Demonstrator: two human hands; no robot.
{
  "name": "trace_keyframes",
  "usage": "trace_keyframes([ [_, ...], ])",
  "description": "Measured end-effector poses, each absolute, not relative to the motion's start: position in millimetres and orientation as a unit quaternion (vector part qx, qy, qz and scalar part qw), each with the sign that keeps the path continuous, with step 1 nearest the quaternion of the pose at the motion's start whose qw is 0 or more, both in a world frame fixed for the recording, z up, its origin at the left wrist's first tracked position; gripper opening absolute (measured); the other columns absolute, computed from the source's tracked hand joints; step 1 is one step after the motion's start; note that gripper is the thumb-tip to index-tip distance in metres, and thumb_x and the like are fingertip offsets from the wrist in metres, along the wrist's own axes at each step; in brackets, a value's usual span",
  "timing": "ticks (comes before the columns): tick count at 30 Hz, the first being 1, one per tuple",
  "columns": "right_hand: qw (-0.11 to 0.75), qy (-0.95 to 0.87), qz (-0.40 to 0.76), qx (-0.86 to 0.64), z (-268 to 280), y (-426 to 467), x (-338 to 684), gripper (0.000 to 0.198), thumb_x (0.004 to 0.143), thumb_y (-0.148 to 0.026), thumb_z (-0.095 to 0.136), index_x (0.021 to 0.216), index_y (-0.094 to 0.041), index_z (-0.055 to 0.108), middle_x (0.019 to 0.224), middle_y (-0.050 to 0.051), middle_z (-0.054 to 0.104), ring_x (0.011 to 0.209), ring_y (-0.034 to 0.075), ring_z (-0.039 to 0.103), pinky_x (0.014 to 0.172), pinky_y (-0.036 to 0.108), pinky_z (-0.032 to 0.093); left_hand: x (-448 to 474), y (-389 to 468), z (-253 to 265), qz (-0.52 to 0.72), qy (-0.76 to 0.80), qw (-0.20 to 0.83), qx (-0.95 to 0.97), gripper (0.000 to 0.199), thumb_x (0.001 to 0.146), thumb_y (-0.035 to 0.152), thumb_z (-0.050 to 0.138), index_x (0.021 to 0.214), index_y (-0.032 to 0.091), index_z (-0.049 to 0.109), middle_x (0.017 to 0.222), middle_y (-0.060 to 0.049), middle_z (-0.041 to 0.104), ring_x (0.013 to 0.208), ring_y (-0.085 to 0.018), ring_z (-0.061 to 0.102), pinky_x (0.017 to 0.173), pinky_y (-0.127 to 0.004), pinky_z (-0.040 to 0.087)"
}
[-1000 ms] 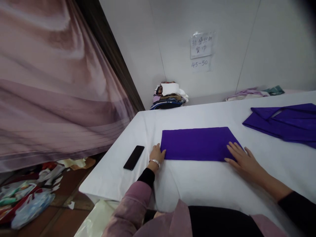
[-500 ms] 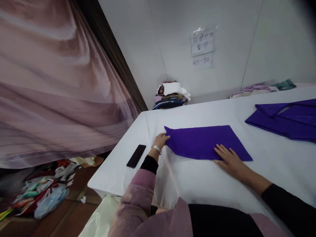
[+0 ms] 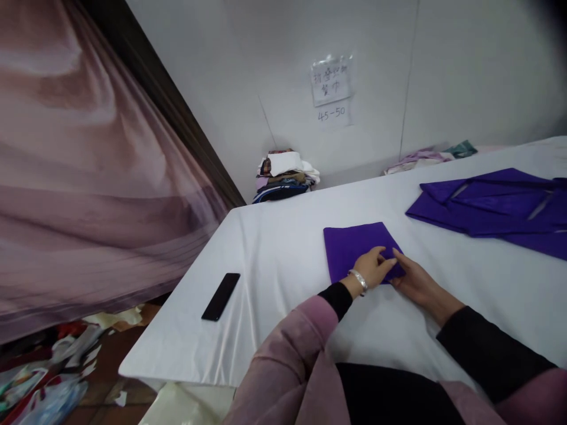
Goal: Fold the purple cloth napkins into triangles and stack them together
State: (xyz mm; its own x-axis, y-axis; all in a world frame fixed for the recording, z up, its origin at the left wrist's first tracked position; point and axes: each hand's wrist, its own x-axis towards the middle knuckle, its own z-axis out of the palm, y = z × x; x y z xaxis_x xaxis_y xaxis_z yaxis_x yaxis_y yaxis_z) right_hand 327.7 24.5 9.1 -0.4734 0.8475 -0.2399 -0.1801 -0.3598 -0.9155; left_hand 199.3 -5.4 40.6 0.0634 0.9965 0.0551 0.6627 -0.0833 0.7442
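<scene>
A purple cloth napkin [image 3: 349, 245] lies folded over into a compact, roughly square shape on the white-covered table. My left hand [image 3: 373, 267] reaches across its near part, fingers curled and pinching the cloth at the right-hand edges. Close beside it, my right hand [image 3: 414, 280] grips the near right corner between thumb and fingers. The two hands almost touch, and they hide the corner itself.
More purple napkins [image 3: 487, 200] lie loosely heaped on the right of the white tablecloth [image 3: 283, 236]. A black phone [image 3: 221, 297] rests at the left. Folded clothes [image 3: 283, 177] are stacked at the back edge, below a paper sign [image 3: 331, 81]. A pink curtain [image 3: 88, 177] hangs left.
My left hand has carried the napkin's left end over to the right, halving its length. My right hand has gone from lying flat on the cloth to pinching its corner.
</scene>
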Motion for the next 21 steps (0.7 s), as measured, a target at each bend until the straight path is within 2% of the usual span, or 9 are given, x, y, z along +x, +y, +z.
trace_keyframes([
  [2, 0.360, -0.415, 0.748, -0.371, 7.0, 25.1, 329.0, 0.025, 0.081, -0.044, 0.053, 0.092, -0.023, 0.059, 0.096, 0.005, 0.068, 0.089, 0.023, 0.064, 0.072, 0.037, 0.055, 190.5, -22.1, 39.3, 0.294, 0.591, 0.232, 0.714, 0.044, 0.085, 0.041, 0.049, 0.123, 0.018, 0.048, 0.102, -0.006, 0.065, 0.093, -0.018, 0.059, 0.086, -0.034, 0.045],
  [4, 0.367, -0.406, 0.757, -0.356, 4.7, 24.6, 327.8, 0.018, 0.077, -0.034, 0.060, 0.091, -0.023, 0.059, 0.093, 0.003, 0.069, 0.084, 0.021, 0.065, 0.071, 0.035, 0.055, 176.1, -39.3, 41.5, 0.276, 0.575, 0.166, 0.752, 0.041, 0.086, 0.040, 0.049, 0.121, 0.019, 0.050, 0.109, -0.007, 0.063, 0.102, -0.020, 0.055, 0.092, -0.037, 0.041],
  [7, 0.366, -0.411, 0.758, -0.351, 2.0, 23.2, 323.9, 0.028, 0.072, -0.022, 0.061, 0.100, -0.023, 0.058, 0.094, 0.003, 0.068, 0.081, 0.020, 0.065, 0.069, 0.034, 0.054, 153.8, -62.5, 42.2, 0.250, 0.569, 0.095, 0.777, 0.041, 0.085, 0.040, 0.050, 0.121, 0.020, 0.051, 0.116, -0.008, 0.059, 0.110, -0.023, 0.050, 0.096, -0.041, 0.037],
  [11, 0.360, -0.420, 0.739, -0.384, 7.6, 25.1, 319.8, 0.047, 0.067, -0.012, 0.052, 0.113, -0.023, 0.055, 0.094, 0.004, 0.069, 0.075, 0.021, 0.065, 0.063, 0.034, 0.054, 135.1, -80.4, 31.2, 0.239, 0.582, 0.056, 0.775, 0.043, 0.080, 0.030, 0.055, 0.122, 0.022, 0.050, 0.121, -0.008, 0.056, 0.113, -0.024, 0.047, 0.099, -0.044, 0.035],
  [16, 0.396, -0.470, 0.699, -0.366, 21.5, 35.0, 328.2, 0.063, 0.066, -0.011, 0.049, 0.128, -0.024, 0.046, 0.098, 0.002, 0.069, 0.081, 0.022, 0.065, 0.067, 0.035, 0.054, 131.5, -82.2, 17.6, 0.256, 0.614, 0.025, 0.746, 0.038, 0.082, 0.018, 0.048, 0.120, 0.021, 0.051, 0.120, -0.007, 0.056, 0.115, -0.022, 0.046, 0.100, -0.044, 0.035],
  [21, 0.366, -0.423, 0.714, -0.422, 11.6, 37.0, 347.0, 0.071, 0.067, -0.009, 0.050, 0.135, -0.021, 0.037, 0.095, 0.005, 0.068, 0.075, 0.021, 0.065, 0.070, 0.038, 0.056, 131.6, -80.0, 14.5, 0.214, 0.628, 0.037, 0.748, 0.033, 0.081, 0.011, 0.045, 0.108, 0.022, 0.059, 0.110, -0.006, 0.061, 0.108, -0.022, 0.050, 0.095, -0.043, 0.040],
])
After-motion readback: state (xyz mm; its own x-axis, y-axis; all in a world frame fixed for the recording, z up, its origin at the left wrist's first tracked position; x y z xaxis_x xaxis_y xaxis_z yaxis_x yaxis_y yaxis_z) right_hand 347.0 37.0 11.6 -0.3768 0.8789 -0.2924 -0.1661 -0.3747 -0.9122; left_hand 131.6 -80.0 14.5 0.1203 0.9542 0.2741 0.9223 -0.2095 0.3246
